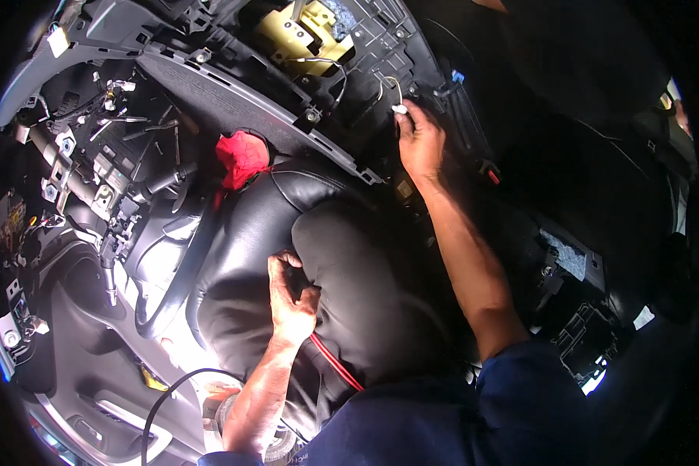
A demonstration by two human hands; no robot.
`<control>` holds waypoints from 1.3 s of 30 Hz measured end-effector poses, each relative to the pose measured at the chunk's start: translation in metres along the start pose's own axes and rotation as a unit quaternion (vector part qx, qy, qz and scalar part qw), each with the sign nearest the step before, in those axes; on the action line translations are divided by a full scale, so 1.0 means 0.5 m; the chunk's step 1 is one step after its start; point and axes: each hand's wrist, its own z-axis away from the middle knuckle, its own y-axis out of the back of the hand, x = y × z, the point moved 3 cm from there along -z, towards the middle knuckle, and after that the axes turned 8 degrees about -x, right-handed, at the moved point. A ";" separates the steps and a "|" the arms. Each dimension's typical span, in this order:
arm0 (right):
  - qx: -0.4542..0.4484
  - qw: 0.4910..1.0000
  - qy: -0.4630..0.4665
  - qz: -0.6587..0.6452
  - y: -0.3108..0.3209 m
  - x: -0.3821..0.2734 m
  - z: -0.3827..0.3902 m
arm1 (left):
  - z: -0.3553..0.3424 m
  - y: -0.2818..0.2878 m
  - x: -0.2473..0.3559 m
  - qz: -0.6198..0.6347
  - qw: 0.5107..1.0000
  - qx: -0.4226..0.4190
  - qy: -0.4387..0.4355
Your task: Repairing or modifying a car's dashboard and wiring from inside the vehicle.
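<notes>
My right hand [419, 144] reaches up to a dark plastic trim panel [380, 54], its thumb and fingertips pinching a small white connector [401, 109] on thin pale wires. Above and left of it, a yellow part [289, 35] sits within that panel. Lower down, my left hand [290, 299] rests by my dark-trousered leg [357, 295], fingers curved and apart with nothing visible between them. A red cable [335, 362] runs from beside that wrist toward my body.
Exposed brackets, wiring and a metal beam [85, 179] fill the left side. A red cloth [241, 159] lies by the black seat [233, 233]. A grey door panel [85, 357] curves along the lower left. Dark trim pieces [582, 342] are at the right.
</notes>
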 end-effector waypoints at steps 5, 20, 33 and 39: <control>0.014 0.995 0.091 0.047 -0.011 -0.013 -0.008 | 0.000 -0.002 -0.006 -0.021 1.000 0.001 0.000; 0.024 0.984 -0.148 -0.093 -0.048 0.154 0.090 | -0.009 -0.013 0.010 -0.006 1.000 -0.014 0.021; -0.179 0.845 -0.283 -0.416 -0.012 0.110 0.097 | 0.001 0.000 0.027 -0.033 0.996 0.000 0.080; -0.153 0.879 -0.280 -0.354 -0.026 0.056 0.053 | 0.003 -0.001 0.031 -0.001 0.997 0.018 0.078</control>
